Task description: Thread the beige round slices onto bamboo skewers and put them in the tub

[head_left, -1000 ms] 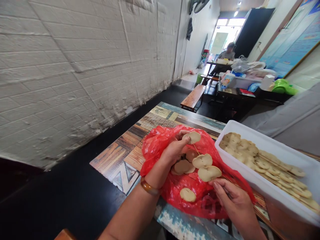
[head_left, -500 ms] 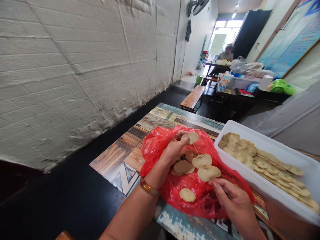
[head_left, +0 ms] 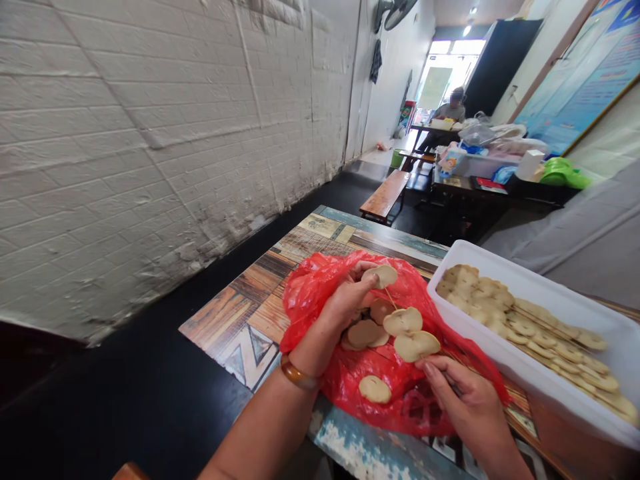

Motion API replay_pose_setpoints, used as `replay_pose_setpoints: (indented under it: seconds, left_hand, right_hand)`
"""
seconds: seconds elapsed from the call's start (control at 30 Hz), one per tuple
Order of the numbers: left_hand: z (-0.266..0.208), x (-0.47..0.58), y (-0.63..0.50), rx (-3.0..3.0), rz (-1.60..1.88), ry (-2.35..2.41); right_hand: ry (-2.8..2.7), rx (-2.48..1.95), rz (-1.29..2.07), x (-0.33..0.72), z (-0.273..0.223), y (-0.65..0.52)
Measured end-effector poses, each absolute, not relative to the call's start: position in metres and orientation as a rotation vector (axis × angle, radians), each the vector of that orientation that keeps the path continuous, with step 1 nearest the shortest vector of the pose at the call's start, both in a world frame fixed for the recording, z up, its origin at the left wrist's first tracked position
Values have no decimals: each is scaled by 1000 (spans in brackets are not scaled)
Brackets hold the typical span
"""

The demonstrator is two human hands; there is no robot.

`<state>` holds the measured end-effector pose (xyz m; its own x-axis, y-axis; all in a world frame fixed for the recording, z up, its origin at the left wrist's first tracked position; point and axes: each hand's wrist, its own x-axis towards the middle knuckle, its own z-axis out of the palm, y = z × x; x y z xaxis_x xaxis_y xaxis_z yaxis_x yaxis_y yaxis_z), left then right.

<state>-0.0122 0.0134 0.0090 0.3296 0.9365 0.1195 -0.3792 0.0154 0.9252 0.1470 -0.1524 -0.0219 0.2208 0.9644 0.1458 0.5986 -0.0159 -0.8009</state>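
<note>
Table edge: near rim of the table [head_left: 235,333] right under both wrists, left rim dropping to the dark floor [head_left: 150,393]
Left side: wide open floor between table and brick wall [head_left: 150,133]
Right side: hemmed in by the white tub [head_left: 480,347], its long wall just beside the bag and the right hand
Far side: bare patterned tabletop beyond the bag, then a bench [head_left: 386,195] and a cluttered table well apart down the aisle, a seated person [head_left: 450,107] at the far end
Bag: red plastic bag [head_left: 320,293], crumpled and spread open on the table, loose slices lying in it
Left hand: left hand [head_left: 345,300] over the bag, fingers pinching the top slice [head_left: 380,275] at the skewer tip
Right hand: right hand [head_left: 463,400] at the bag's near right edge, fingers closed on the lower end of the skewer
Skewer: thin wooden skewer [head_left: 389,298] held tilted above the bag, tip up and away, running between the two hands
Slices: pale tan, flat, roundish with uneven edges; two slices [head_left: 410,333] threaded low on the stick, overlapping, near the right fingers; the top one apart from them, up at the tip
Tub contents: rows of finished skewers [head_left: 530,327] with the same slices, lying side by side along the tub
</note>
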Motion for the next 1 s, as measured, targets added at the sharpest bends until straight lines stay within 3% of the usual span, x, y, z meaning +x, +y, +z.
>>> replay_pose_setpoints:
  seconds: [1.0]
  left_hand:
    - [6,-6,14,1222,1169,719]
  right_hand:
    - [-1542,-1720,500,144,-16,-150]
